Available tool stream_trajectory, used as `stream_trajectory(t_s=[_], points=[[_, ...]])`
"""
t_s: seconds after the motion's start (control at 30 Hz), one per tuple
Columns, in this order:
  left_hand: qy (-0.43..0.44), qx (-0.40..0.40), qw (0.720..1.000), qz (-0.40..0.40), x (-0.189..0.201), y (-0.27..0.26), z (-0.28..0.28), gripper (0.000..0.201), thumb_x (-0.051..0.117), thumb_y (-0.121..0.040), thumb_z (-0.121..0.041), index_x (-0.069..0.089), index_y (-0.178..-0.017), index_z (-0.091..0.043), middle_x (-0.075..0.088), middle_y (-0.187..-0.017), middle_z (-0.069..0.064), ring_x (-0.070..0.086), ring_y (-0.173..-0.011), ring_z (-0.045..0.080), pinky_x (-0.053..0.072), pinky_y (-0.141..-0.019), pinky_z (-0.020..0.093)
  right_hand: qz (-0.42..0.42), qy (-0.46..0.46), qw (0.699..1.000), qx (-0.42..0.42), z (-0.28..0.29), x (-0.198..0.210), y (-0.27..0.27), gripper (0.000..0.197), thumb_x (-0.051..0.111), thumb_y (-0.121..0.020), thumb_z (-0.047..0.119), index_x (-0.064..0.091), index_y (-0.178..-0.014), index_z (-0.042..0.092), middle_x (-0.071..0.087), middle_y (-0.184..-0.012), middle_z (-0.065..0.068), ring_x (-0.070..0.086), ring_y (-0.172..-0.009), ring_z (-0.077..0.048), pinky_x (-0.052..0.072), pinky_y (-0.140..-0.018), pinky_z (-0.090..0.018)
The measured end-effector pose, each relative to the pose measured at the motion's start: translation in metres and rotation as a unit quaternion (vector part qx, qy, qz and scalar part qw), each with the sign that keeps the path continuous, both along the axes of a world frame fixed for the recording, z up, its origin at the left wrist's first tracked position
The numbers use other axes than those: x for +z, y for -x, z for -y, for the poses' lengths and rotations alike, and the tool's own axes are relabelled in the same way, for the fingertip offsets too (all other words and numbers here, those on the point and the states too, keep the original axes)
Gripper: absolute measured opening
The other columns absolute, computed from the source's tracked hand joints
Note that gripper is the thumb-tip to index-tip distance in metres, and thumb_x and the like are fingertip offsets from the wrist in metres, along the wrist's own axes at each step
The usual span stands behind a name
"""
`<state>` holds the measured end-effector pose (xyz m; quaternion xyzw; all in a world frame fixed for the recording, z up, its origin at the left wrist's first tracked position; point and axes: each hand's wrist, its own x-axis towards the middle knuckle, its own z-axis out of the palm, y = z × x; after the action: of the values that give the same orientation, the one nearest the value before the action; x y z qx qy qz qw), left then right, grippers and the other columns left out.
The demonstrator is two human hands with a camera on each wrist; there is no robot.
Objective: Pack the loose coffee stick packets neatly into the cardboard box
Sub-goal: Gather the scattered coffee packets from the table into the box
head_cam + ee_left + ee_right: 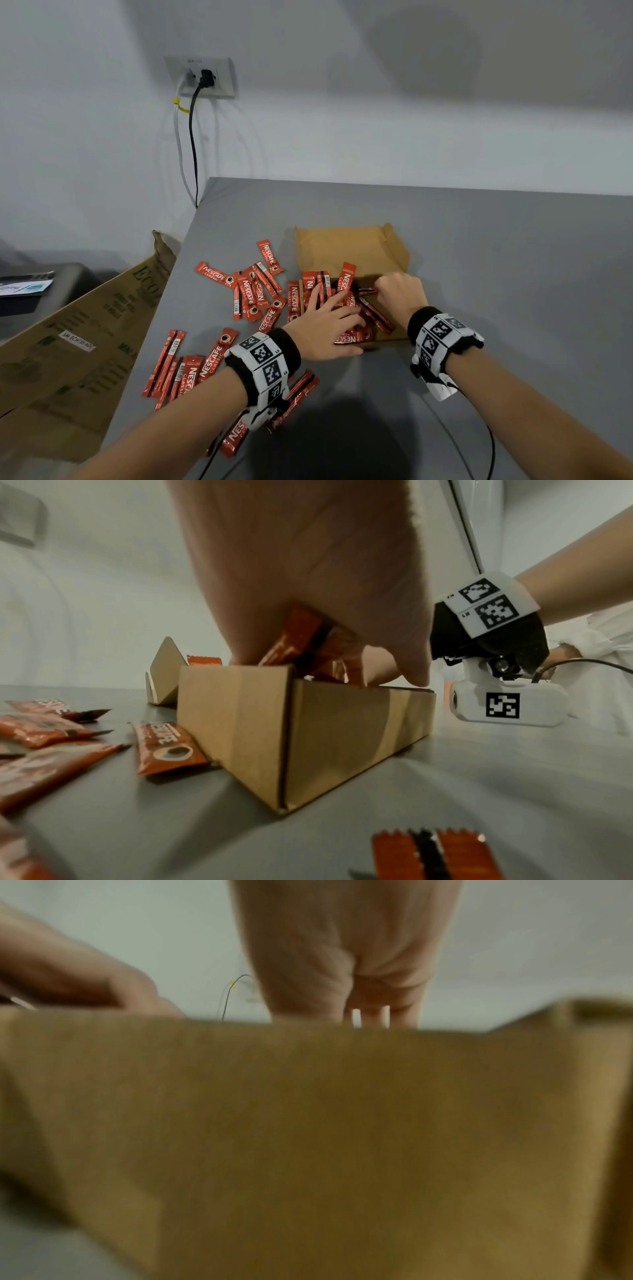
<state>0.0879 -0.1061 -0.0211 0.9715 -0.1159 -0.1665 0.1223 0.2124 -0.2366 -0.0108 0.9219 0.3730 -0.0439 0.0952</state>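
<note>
The left hand (pixel 327 322) lies flat on packets (pixel 352 301) in the cardboard box (pixel 349 250); the right hand (pixel 399 294) pinches one. Light, slippery, floppy sticks scattered at nine o'clock (pixel 253 291): grip mid-length

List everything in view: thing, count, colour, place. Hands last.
cardboard box: one, brown, open, mid-table, lid flap folded back.
packets in the box: several, red, piled untidily; exact count hidden by the hands.
loose packets: many, red, scattered on the table left of the box and near the left forearm.
table: one, grey.
flattened carton: one, brown with green print, leaning off the table's left edge.
wall outlet: one, pale, on the wall, with a black and a white plug and cables hanging down.
wristbands: two, black with white marker tiles.
left hand: fingers spread, pressing on the packets in the box.
right hand: curled, pinching a packet inside the box.
</note>
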Motion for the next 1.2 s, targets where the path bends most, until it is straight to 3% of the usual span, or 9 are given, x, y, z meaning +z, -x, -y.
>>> stream_trajectory(t_s=[0.23,0.4,0.53,0.67,0.8,1.2], points=[[-0.013,-0.017,1.0,-0.009,-0.002,-0.002,-0.004,0.059,0.041,-0.091,-0.055,0.033,-0.14,-0.023,0.022,-0.153,0.0,-0.006,-0.144,0.022,-0.014,-0.109,0.061,0.022,-0.006,0.999,0.022,-0.004,0.008,-0.01,0.021,0.041,-0.092,0.005,0.06,-0.099,0.008,0.061,-0.105,-0.007,0.053,-0.104,-0.026,0.042,-0.072,-0.033],[-0.005,-0.021,1.0,-0.004,-0.002,-0.004,-0.005,0.055,0.044,-0.092,-0.051,0.035,-0.139,-0.024,0.024,-0.152,-0.001,-0.004,-0.144,0.022,-0.012,-0.109,0.062,-0.005,-0.043,0.999,-0.005,-0.001,0.001,-0.011,0.019,0.04,-0.095,0.008,0.059,-0.095,0.007,0.064,-0.098,-0.01,0.06,-0.092,-0.028,0.044,-0.071,-0.033],[-0.002,-0.024,1.0,-0.003,-0.003,-0.004,-0.006,0.054,0.045,-0.091,-0.05,0.036,-0.138,-0.025,0.024,-0.152,-0.002,-0.004,-0.144,0.022,-0.01,-0.109,0.063,0.006,-0.09,0.996,-0.016,0.004,-0.006,-0.012,0.014,0.046,-0.094,0.01,0.059,-0.095,0.004,0.063,-0.099,-0.011,0.057,-0.094,-0.03,0.042,-0.067,-0.034],[0.004,-0.023,1.0,-0.002,-0.004,-0.004,-0.006,0.054,0.045,-0.091,-0.05,0.037,-0.138,-0.024,0.025,-0.152,-0.002,-0.004,-0.144,0.022,-0.01,-0.109,0.063,-0.006,-0.064,0.998,-0.016,0.004,-0.005,-0.012,0.017,0.042,-0.097,0.015,0.057,-0.096,0.005,0.063,-0.099,-0.01,0.06,-0.091,-0.031,0.039,-0.067,-0.033],[0.008,-0.02,1.0,-0.002,-0.004,-0.005,-0.007,0.051,0.044,-0.092,-0.048,0.038,-0.137,-0.024,0.026,-0.152,-0.002,-0.003,-0.144,0.02,-0.009,-0.109,0.063,-0.013,-0.074,0.997,-0.023,0.003,-0.004,-0.009,0.019,0.038,-0.094,0.008,0.057,-0.094,0.004,0.064,-0.097,-0.014,0.061,-0.088,-0.034,0.043,-0.069,-0.036],[0.039,-0.038,0.998,0.011,0.0,-0.01,-0.012,0.047,0.053,-0.089,-0.043,0.045,-0.133,-0.025,0.03,-0.15,-0.001,0.004,-0.144,0.019,-0.008,-0.113,0.057,-0.022,-0.061,0.997,-0.047,0.002,-0.005,-0.006,0.018,0.041,-0.094,0.01,0.059,-0.094,0.005,0.065,-0.096,-0.013,0.061,-0.088,-0.033,0.043,-0.069,-0.035]])
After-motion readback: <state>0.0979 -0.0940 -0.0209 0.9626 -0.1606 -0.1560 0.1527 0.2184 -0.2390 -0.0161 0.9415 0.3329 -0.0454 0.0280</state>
